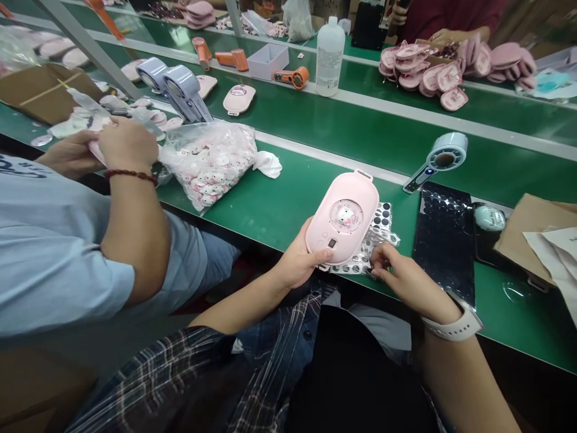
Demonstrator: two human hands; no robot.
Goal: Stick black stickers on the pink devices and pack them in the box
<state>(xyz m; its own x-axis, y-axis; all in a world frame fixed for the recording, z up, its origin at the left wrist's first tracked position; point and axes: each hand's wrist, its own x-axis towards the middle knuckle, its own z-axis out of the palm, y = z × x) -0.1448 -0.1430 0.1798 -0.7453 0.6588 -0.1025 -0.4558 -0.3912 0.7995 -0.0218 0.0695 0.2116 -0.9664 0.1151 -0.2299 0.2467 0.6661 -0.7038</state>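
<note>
Currently left hand clamping pale-pink oval plastic device over white sheet of black round dots on green tabletop, probably facing front upward for easy viewing; right hand curling at sheet's edge, cannot tell whether pinching anything

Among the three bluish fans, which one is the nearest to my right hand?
The single fan by the black sheet's far end, closest to your right hand; the other two fans are together behind the clear bag.
</note>
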